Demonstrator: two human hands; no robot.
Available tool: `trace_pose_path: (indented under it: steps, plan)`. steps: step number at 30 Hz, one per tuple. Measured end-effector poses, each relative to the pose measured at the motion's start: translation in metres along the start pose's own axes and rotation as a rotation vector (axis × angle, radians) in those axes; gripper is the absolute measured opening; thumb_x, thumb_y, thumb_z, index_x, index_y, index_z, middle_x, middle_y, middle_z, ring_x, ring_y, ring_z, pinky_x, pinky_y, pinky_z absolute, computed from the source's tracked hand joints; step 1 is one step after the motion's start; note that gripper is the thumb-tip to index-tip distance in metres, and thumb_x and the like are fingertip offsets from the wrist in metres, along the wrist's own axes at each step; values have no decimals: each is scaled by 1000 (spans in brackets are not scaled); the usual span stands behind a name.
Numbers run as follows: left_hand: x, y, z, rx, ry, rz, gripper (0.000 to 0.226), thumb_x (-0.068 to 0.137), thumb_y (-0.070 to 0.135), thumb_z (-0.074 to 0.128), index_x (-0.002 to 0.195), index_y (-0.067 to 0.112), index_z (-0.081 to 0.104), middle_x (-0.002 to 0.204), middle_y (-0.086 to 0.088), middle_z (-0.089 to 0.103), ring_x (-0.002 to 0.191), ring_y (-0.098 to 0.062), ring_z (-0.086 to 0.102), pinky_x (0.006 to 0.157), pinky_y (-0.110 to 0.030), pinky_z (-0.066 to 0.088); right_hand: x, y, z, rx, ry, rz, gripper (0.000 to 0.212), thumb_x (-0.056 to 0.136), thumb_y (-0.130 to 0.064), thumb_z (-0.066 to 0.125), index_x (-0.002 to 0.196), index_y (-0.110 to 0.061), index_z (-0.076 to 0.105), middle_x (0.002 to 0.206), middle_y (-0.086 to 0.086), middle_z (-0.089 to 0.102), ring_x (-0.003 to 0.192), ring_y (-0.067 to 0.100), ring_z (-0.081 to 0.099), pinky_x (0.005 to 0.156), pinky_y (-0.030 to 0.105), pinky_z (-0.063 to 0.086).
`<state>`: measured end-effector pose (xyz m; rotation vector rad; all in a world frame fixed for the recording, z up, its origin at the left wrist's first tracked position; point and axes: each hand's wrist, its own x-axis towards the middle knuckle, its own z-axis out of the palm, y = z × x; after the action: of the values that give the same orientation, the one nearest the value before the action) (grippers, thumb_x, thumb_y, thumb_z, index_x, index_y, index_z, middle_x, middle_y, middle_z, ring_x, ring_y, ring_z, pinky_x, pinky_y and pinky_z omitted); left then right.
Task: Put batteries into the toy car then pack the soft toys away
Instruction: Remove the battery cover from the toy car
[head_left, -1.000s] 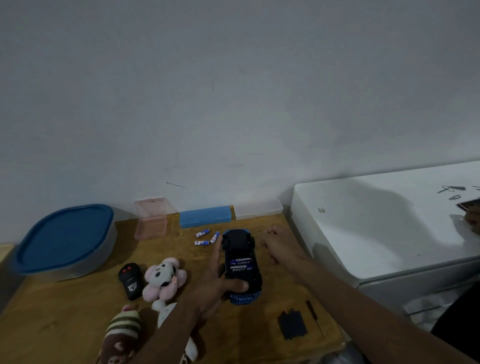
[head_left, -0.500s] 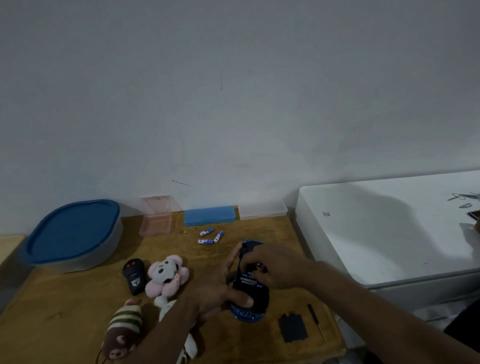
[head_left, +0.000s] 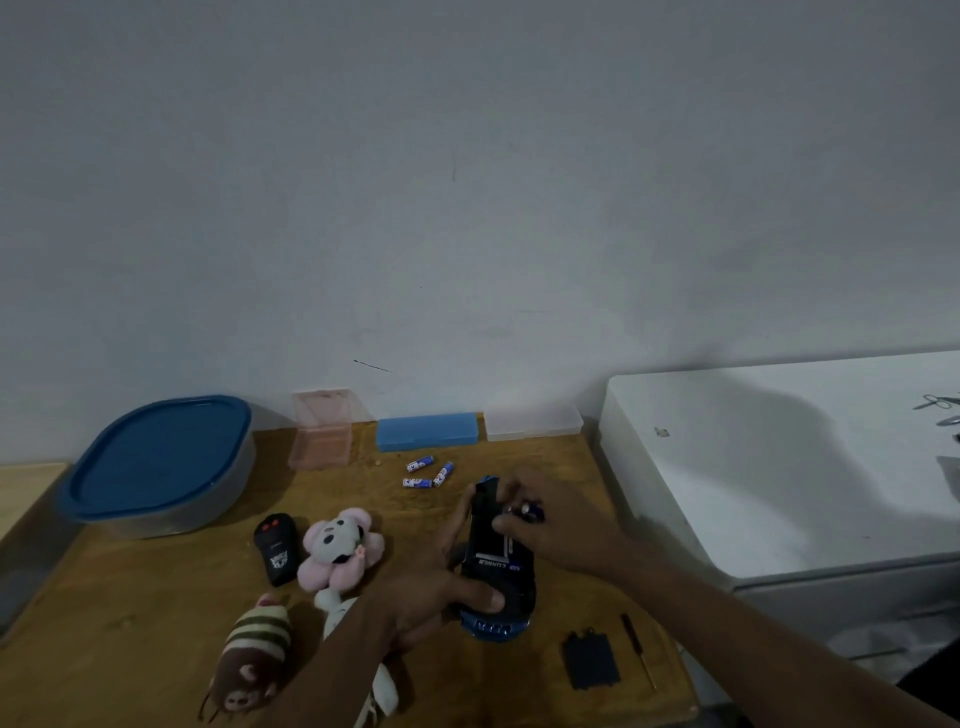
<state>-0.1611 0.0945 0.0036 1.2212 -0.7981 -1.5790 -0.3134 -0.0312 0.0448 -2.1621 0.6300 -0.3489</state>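
The blue toy car (head_left: 493, 566) is upside down, its black underside facing me. My left hand (head_left: 431, 597) grips it from the left, thumb across the near end. My right hand (head_left: 561, 530) hovers over the underside and pinches a battery (head_left: 530, 511) at the fingertips. Three loose batteries (head_left: 428, 473) lie on the table behind the car. A pink flower soft toy (head_left: 340, 545), a striped brown soft toy (head_left: 254, 649) and a white soft toy (head_left: 337, 608), partly hidden by my left forearm, lie to the left.
A black remote (head_left: 275, 548) lies beside the pink toy. A black battery cover (head_left: 591, 660) and a screwdriver (head_left: 639, 649) lie at front right. A blue-lidded container (head_left: 161, 462) stands back left; pink (head_left: 321, 436), blue (head_left: 426, 431) and clear (head_left: 535, 423) boxes line the wall. A white cabinet (head_left: 779, 467) borders the right.
My right hand has come back from the table beside the car onto its underside and now shows a battery in its fingertips. My left hand has kept its grip and tilted the car.
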Motion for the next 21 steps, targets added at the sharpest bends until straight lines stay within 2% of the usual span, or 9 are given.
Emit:
trace_pose_path:
  steps: [2, 3, 6, 8, 12, 14, 16, 18, 21]
  plan:
    - [2, -1, -2, -8, 16, 29, 118, 68, -19, 72, 147, 50, 19, 136, -8, 58, 120, -34, 59, 100, -56, 47, -1, 0, 2, 240, 154, 171, 5, 87, -36, 62, 90, -32, 59, 96, -6, 62, 82, 10, 62, 62, 18, 48]
    - [3, -2, -2, -14, 22, 43, 119, 67, -19, 73, 147, 51, 19, 137, -9, 57, 120, -35, 58, 101, -57, 45, -1, -3, 2, 367, 212, 246, 8, 89, -35, 59, 87, -28, 62, 90, -3, 63, 75, 11, 60, 58, 20, 46]
    - [7, -8, -1, -50, 65, 74, 121, 65, -16, 76, 145, 55, 19, 138, -10, 55, 121, -36, 57, 101, -59, 44, -1, -13, 3, 821, 271, 455, 22, 95, -29, 52, 78, -16, 57, 67, 1, 53, 57, 13, 48, 50, 26, 40]
    - [11, -12, 2, -75, 95, 94, 123, 63, -17, 77, 144, 56, 20, 138, -12, 55, 122, -36, 57, 101, -60, 43, -3, -19, 2, 981, 286, 538, 25, 95, -32, 55, 77, -14, 56, 61, 1, 52, 52, 12, 48, 47, 25, 42]
    - [17, -21, 7, -114, 145, 126, 122, 60, -13, 80, 141, 60, 23, 142, -13, 50, 123, -38, 55, 98, -64, 43, -3, -28, 1, 1026, 309, 606, 24, 88, -29, 66, 88, -6, 63, 75, 11, 57, 62, 17, 57, 49, 25, 52]
    - [18, -24, 7, -142, 155, 121, 123, 59, -11, 82, 141, 60, 23, 140, -12, 52, 122, -39, 55, 97, -65, 44, -2, -31, -1, 1114, 311, 622, 23, 89, -22, 65, 98, -1, 61, 84, 15, 60, 67, 19, 60, 53, 26, 56]
    - [19, -25, 6, -155, 150, 117, 125, 58, -10, 83, 140, 61, 22, 139, -13, 53, 122, -39, 56, 97, -66, 43, 0, -30, -4, 1152, 313, 628, 17, 92, -15, 60, 98, 0, 59, 82, 14, 58, 65, 18, 59, 52, 26, 56]
    - [19, -24, 4, -151, 160, 128, 126, 57, -10, 84, 140, 62, 22, 138, -14, 54, 121, -39, 56, 97, -65, 43, 1, -29, -4, 1030, 282, 639, 12, 95, -13, 56, 96, -2, 60, 72, 9, 53, 56, 14, 52, 45, 23, 49]
    - [20, -22, 1, -110, 185, 174, 125, 57, -10, 83, 141, 60, 22, 138, -13, 54, 120, -39, 57, 98, -64, 43, 0, -31, -2, 637, 197, 689, 14, 94, -20, 56, 90, -8, 60, 59, 1, 47, 48, 11, 41, 41, 21, 35]
